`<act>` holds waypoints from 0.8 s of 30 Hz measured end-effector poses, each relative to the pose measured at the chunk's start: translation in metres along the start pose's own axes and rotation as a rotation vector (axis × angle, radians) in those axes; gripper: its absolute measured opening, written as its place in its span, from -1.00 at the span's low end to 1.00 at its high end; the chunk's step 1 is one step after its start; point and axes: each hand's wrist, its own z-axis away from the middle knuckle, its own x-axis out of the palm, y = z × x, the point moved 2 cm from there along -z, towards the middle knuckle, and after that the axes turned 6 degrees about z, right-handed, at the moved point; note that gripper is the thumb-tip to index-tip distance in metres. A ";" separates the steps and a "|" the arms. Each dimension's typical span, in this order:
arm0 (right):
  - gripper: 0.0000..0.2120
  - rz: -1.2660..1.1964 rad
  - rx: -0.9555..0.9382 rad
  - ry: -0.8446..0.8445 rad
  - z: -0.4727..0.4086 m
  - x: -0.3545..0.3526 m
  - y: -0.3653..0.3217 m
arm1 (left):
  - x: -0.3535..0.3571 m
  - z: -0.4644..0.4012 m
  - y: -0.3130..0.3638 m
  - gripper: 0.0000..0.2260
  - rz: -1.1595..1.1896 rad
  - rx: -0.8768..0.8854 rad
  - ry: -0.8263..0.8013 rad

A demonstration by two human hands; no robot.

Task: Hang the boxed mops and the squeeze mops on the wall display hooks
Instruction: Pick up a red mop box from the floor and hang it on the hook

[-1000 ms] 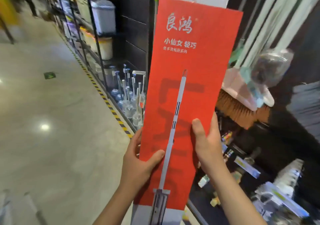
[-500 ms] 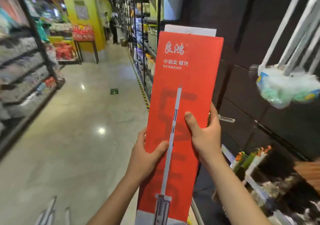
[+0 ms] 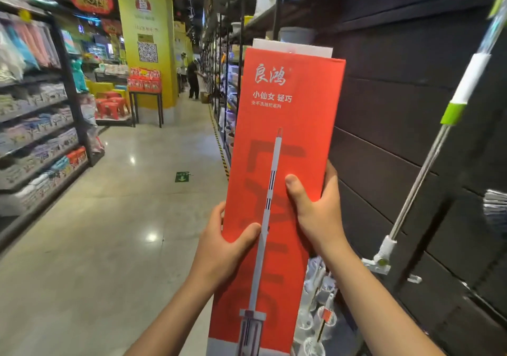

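Both hands grip the box [image 3: 285, 141] upright near the dark wall [image 3: 411, 108]: left hand [image 3: 222, 248] low, right hand [image 3: 318, 213] higher. The hang hole is hidden, perhaps, so it may miss a hook and slip.

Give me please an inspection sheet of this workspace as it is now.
Surface: dark slatted wall display; no hook clearly seen.
Job's things: red mop box held upright, white flap at top; green-collared mop leaning at the wall.
Clutter: white brushes low, beside the box.
Grippers: left hand and right hand grip the box edges.
Cables: nothing seen.
Surroundings: shop aisle, shelves, distant person.
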 end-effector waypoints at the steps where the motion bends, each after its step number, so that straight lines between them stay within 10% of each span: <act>1: -0.21 0.023 -0.015 0.009 -0.015 0.011 0.004 | -0.004 -0.021 -0.005 -0.48 0.012 0.015 -0.014; 24: -0.26 0.508 -0.083 0.199 -0.281 0.205 0.112 | -0.045 -0.427 -0.117 -0.35 0.115 0.135 -0.315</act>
